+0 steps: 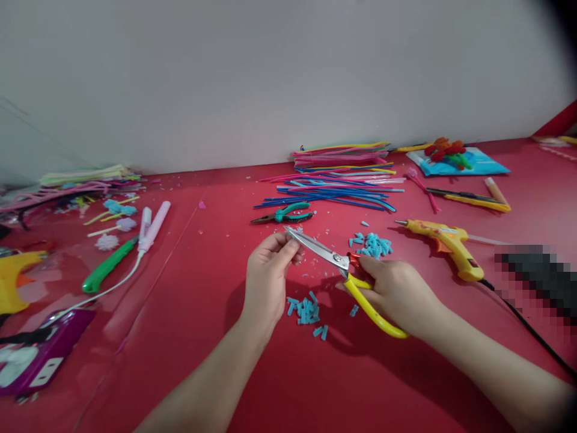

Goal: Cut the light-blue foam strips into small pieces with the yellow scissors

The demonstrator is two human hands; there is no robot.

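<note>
My right hand (396,288) grips a pair of scissors (318,246) with yellow and red handles, the blades pointing left. At the blade tips, my left hand (270,264) is closed in a pinch. Whatever sits between its fingertips is too small or hidden to make out. Below the blades lies a loose pile of short light-blue pieces (306,311). A second heap of small blue pieces with tapered ends (376,245) rests just beyond my right hand. Pliers with teal handles (288,213) lie behind my left hand.
Bundles of coloured pipe cleaners (342,157) lie along the wall. To the right are a yellow glue gun (446,240) with its cord and a blue packet (482,162). On the left are a pink iron-like tool (154,227), a green-handled tool (108,267) and a purple power strip (54,352).
</note>
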